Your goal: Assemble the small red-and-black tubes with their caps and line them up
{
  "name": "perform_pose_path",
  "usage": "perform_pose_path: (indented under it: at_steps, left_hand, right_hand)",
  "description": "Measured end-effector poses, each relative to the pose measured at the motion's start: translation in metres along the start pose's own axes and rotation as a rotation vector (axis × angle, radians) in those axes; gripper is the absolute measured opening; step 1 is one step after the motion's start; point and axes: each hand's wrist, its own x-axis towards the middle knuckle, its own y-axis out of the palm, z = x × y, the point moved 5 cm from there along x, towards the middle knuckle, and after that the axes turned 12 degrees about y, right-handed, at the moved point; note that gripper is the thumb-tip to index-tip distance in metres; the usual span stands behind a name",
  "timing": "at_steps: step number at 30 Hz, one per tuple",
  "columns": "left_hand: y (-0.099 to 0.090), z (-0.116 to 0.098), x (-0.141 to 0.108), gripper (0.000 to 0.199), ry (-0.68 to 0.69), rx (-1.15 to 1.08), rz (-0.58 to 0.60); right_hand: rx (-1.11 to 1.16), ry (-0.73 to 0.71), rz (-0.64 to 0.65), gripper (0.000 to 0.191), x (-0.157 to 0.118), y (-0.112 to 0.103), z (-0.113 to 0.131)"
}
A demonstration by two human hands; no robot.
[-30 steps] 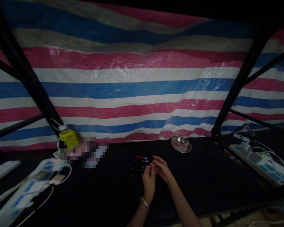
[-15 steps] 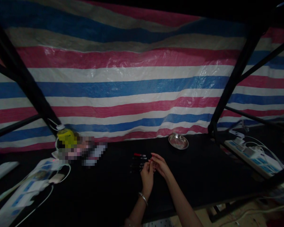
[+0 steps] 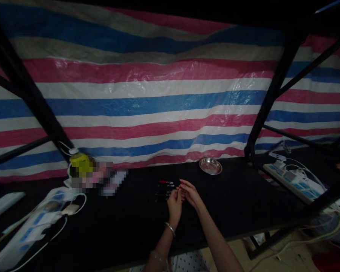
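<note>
My left hand (image 3: pixel 175 206), with a bracelet on its wrist, is closed at the fingertips above the black table (image 3: pixel 116 226). My right hand (image 3: pixel 190 193) meets it there, fingers bent and pinched together. Small red spots show at the fingertips; whether they are nails or part of a held thing I cannot tell. Just left of the hands lies a red pen-like marker (image 3: pixel 166 182), its cap end hard to make out. Below it several black markers (image 3: pixel 164 194) lie in a row, dim against the dark top and partly hidden by my left hand.
A round steel dish (image 3: pixel 210 166) stands at the back, right of the hands. Power strips with cables lie at the left (image 3: pixel 34 226) and right (image 3: pixel 296 181). A yellow bottle (image 3: pixel 82 162) and blurred-out items sit back left. Black frame posts flank the striped sheet (image 3: pixel 158 105).
The view has turned slightly to the right. My two hands stay together at the same spot beside the markers, with small shifts of the fingers. A person's hand shows more at the far right.
</note>
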Motion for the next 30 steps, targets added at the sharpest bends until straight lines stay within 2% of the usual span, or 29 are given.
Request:
perform_pose_path:
  at_steps: [7,14,25,30]
  left_hand:
    - [-0.002,0.004,-0.001,0.039,-0.032,-0.03,-0.029]
    - [-0.004,-0.003,0.0,0.034,-0.024,-0.067,-0.047]
    - [-0.007,-0.01,-0.002,0.034,-0.003,0.017,-0.102]
    - [-0.007,-0.01,-0.003,0.032,0.004,0.035,-0.089]
  right_hand:
    - [0.01,-0.018,0.021,0.041,-0.005,0.005,0.002]
    - [0.004,-0.06,0.005,0.04,-0.004,0.002,0.002]
    - [-0.026,-0.07,-0.016,0.038,-0.002,-0.001,-0.002]
    - [-0.076,-0.075,-0.043,0.039,-0.004,0.0,-0.002]
